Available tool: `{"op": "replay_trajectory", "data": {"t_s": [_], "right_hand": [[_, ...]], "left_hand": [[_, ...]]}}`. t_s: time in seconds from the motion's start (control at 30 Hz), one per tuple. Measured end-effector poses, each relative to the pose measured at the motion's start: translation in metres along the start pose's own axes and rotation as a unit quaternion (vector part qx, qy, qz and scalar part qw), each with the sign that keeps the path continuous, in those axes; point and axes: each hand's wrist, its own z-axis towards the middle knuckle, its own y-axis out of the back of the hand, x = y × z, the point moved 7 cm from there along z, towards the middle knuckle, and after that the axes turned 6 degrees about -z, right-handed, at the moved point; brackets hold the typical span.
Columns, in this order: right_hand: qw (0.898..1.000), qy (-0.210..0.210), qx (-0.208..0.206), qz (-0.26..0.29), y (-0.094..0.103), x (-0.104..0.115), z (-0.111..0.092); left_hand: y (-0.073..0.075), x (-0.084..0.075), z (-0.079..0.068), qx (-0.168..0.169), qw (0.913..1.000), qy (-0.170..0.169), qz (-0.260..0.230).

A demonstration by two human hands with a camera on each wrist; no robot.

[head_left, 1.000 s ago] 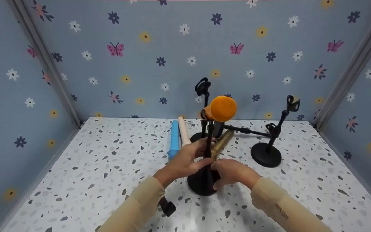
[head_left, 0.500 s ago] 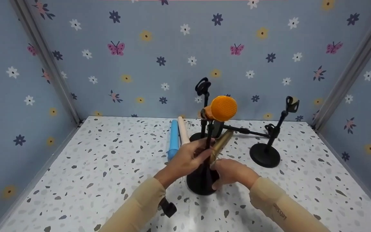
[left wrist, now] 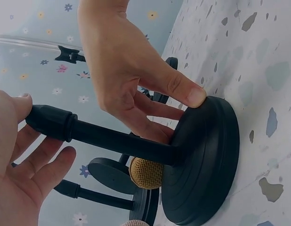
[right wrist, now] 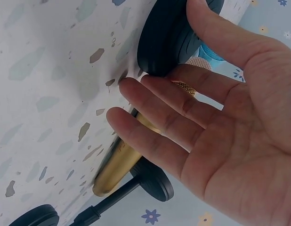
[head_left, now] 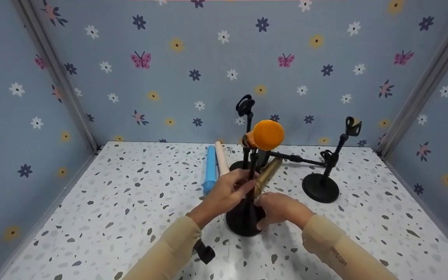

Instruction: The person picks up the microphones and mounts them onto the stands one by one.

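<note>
I have left hand (head_left: 224,192) pinching round-based black stand (head_left: 245,221), spread right hand (head_left: 281,208) touching it, orange mesh-headed microphone (head_left: 268,135) mounted; blue tubular microphone (head_left: 210,167), pink one (head_left: 221,157), gold one (head_left: 268,175) behind it seemingly remain.

black round-base mic stand (head_left: 241,223), super orange mesh-ball mic (head_left: 268,135), blue stick mic (head_left: 210,165), pale pink stick mic (head_left: 221,159), gold stick mic (head_left: 267,175), grey-speckled white tabletop (head_left: 138,202), floral light-blue wall (head_left: 224,58) w/ pink butterflies (head_left: 140,60)

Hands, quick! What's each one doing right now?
Left hand: closed, holding the black pole.
Right hand: open, fingers mostly straight, thumb touching the round base.
</note>
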Motion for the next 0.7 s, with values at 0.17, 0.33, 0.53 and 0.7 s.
{"op": "replay_trajectory", "data": {"t_s": [0.17, 0.33, 0.53, 0.7], "right_hand": [[1.000, -0.005, 0.005, 0.002, -0.0007, -0.0008, 0.0004], [1.000, -0.020, 0.023, 0.004, -0.0026, -0.0026, 0.0021], [0.999, -0.023, 0.025, 0.011, -0.0041, -0.0034, 0.0024], [0.999, -0.022, 0.024, 0.014, -0.0045, -0.0043, 0.0016]], "left_hand": [[0.0001, 0.0006, -0.0019, -0.005, 0.9999, -0.001, 0.014], [-0.0004, 0.0023, -0.0032, -0.004, 0.9997, -0.004, 0.026], [-0.0025, 0.0040, -0.0031, -0.006, 0.9999, -0.013, -0.002], [-0.0038, 0.0042, -0.0011, -0.019, 0.9997, -0.010, -0.014]]}}
